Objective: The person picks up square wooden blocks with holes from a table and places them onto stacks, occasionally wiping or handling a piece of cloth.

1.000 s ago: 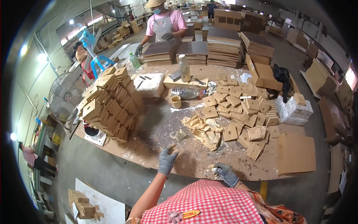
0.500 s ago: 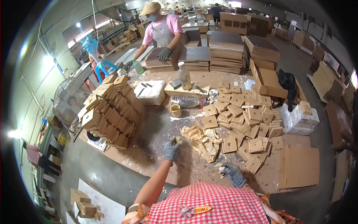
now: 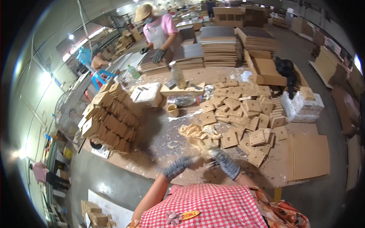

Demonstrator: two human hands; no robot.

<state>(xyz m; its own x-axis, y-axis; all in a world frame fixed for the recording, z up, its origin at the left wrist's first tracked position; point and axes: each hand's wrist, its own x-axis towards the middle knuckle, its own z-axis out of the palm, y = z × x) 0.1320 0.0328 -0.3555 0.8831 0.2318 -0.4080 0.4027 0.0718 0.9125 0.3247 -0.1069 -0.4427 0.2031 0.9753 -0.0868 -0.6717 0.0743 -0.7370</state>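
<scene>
My left hand [image 3: 178, 168], in a grey glove, reaches in over the near edge of the table with its fingers smeared by motion. Close to its right is my right hand [image 3: 227, 164], gloved alike, at the lower end of a crumpled cream cloth [image 3: 197, 137]. Its fingertips overlap the cloth, and I cannot tell whether they grip it. Beyond and to the right of that hand lies a loose heap of small wooden blocks [image 3: 229, 139] with round holes. At the left stands a tall stack of similar blocks [image 3: 113, 125].
Behind the cloth are a small cup [image 3: 173, 110], a clear plastic bottle [image 3: 182, 100] and an upright jar [image 3: 177, 75]. A flat cardboard piece [image 3: 308, 156] lies at the right, near white wrapped packs [image 3: 303, 108]. Across the table a co-worker [image 3: 159, 32] handles stacked panels [image 3: 218, 47].
My hands have come closer together; the left has moved down and right, the right towards the cloth. The view has shifted slightly. The co-worker's hands have moved over the panels.
</scene>
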